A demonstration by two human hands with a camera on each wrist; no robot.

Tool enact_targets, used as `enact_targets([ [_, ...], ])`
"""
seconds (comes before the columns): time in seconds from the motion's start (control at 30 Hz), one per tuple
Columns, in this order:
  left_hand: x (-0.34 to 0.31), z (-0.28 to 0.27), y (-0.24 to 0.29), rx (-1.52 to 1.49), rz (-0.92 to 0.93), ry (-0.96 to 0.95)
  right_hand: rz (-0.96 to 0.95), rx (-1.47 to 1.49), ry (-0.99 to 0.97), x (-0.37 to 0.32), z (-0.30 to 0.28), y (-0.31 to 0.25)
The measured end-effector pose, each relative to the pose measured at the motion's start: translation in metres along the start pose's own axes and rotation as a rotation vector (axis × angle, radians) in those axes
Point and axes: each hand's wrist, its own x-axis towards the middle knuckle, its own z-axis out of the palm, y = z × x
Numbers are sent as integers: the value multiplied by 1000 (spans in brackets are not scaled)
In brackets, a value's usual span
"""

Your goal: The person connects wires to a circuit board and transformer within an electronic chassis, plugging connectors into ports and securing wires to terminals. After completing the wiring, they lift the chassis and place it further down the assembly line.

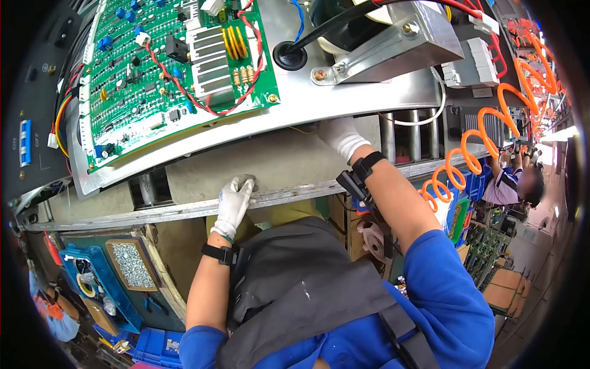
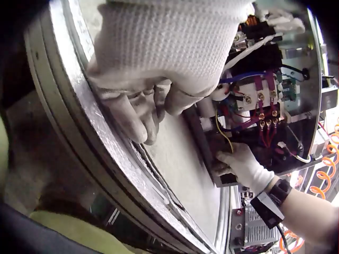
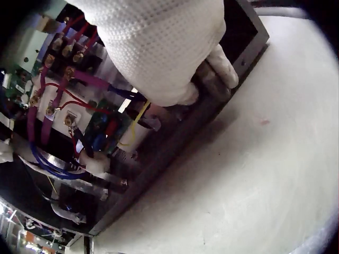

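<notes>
My left hand (image 1: 233,202), in a white knit glove, rests at the metal rail (image 1: 184,209) along the bench front, its fingers loosely bent and holding nothing. Under the raised metal plate (image 1: 356,98), my gloved right hand (image 1: 341,136) reaches into an open electrical chassis. Seen from the right wrist, the right hand (image 3: 159,53) grips the dark edge of the chassis (image 3: 164,153), fingers curled over it. A thin yellow wire (image 3: 139,123) runs close beside the hand. Inside the chassis are terminals with purple sleeves (image 3: 37,119), red wires and blue wires (image 3: 53,166).
Above the plate sits a large green circuit board (image 1: 141,92) with a heatsink (image 1: 211,64) and twisted red-black wires. An orange coiled hose (image 1: 485,123) hangs at right. Below left are a tray of screws (image 1: 131,264) and a blue bin (image 1: 101,283). Another person (image 1: 513,184) works far right.
</notes>
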Motion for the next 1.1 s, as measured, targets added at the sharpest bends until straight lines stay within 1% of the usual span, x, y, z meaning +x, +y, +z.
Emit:
enact_targets([
  [0.07, 0, 1, 4, 19, -4, 9, -10, 25, -17, 7, 2, -2],
  [0.13, -4, 2, 5, 44, -13, 28, 28, 100, -139, 12, -8, -9],
  [0.17, -4, 3, 5, 15, -5, 25, 51, 157, -159, 16, 1, -5],
  [0.2, -3, 2, 2, -17, 3, 20, 43, 170, -157, 14, 7, -1],
  [0.3, -2, 2, -4, 14, 5, 31, 37, 141, -14, 7, 12, 3],
  [0.37, 0, 5, -4, 20, 12, 37, 50, 147, -4, 5, 6, 2],
  [0.4, 4, 6, -6, 6, -33, 59, 70, 158, 6, 5, 5, -1],
  [0.43, 5, 3, -10, -1, -83, 87, 38, 117, 24, 8, 19, 1],
  [0.47, 8, 2, -16, 11, -89, 109, 25, 140, 25, 9, 21, 4],
  [0.53, 14, -1, -27, 264, 151, 124, 36, 194, -48, 13, 8, -1],
  [0.6, -1, 7, 4, -17, 50, 120, 57, 134, -169, 14, -2, -6],
  [0.63, 2, 1, 1, 191, 58, 370, 56, 113, -72, 17, 10, -3],
  [0.67, 0, -13, 12, 201, 62, 394, 59, 89, 22, 20, 29, 2],
  [0.7, -6, -26, 30, 183, 128, 536, -14, -8, 178, 21, 47, 9],
  [0.73, -11, -37, 45, 162, 190, 673, 25, 82, -28, 21, 35, 12],
  [0.8, -11, -51, 67, -333, 487, 739, 90, 498, 156, 0, 30, 18],
  [0.83, -10, -55, 79, -285, 570, 804, 140, 689, 236, -9, 31, 11],
  [0.87, -10, -60, 91, -284, 572, 801, 256, 738, 264, -26, 34, 0],
  [0.93, -3, -72, 106, 138, 331, 634, 378, 816, 389, -55, 18, -40],
  [1.0, 25, -86, 94, 155, 335, 582, 399, 1237, 220, -64, 30, -67],
  [1.03, 32, -92, 89, 290, 342, 588, 420, 1158, 65, -67, 19, -83],
  [1.07, 38, -98, 86, 425, 356, 592, 427, 1203, -100, -70, 6, -102],
  [1.1, 35, -99, 85, 420, 359, 585, 339, 1059, -230, -70, -16, -117],
])
